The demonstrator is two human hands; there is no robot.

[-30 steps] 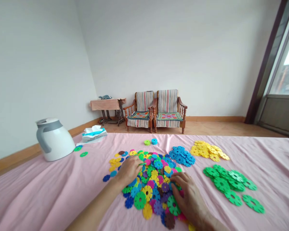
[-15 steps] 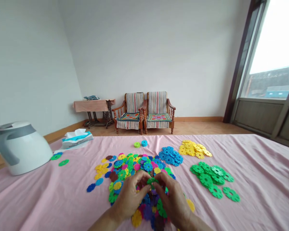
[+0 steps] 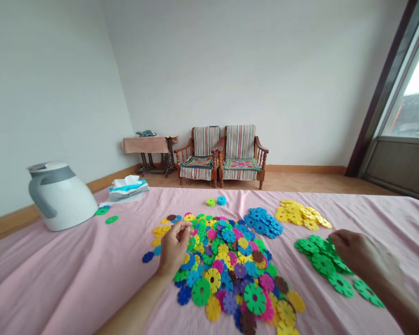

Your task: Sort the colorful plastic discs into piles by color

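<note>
A mixed pile of coloured flower-shaped plastic discs [image 3: 226,265] lies on the pink cloth [image 3: 73,274] in front of me. My left hand [image 3: 173,247] hovers over the pile's left edge, seen from the back. Its fingers are curled towards the thumb, and whatever is inside them is hidden. My right hand [image 3: 356,253] is out to the right, over the green disc pile [image 3: 330,265]. Its fingertips are at the green discs, but motion smears it, so its grip does not show. A blue disc pile [image 3: 263,222] and a yellow disc pile [image 3: 300,215] lie farther back.
A white kettle [image 3: 61,195] stands at the left, with a tissue pack [image 3: 128,188] and two loose green discs [image 3: 106,215] beside it. A green and a blue disc [image 3: 216,201] sit apart at the back. Two striped armchairs [image 3: 221,156] and a small table [image 3: 148,146] stand by the far wall.
Both hands were together over the mixed pile, pinching a green disc. Now my right hand has swung right to the green pile. My left hand has drawn back to the pile's left edge.
</note>
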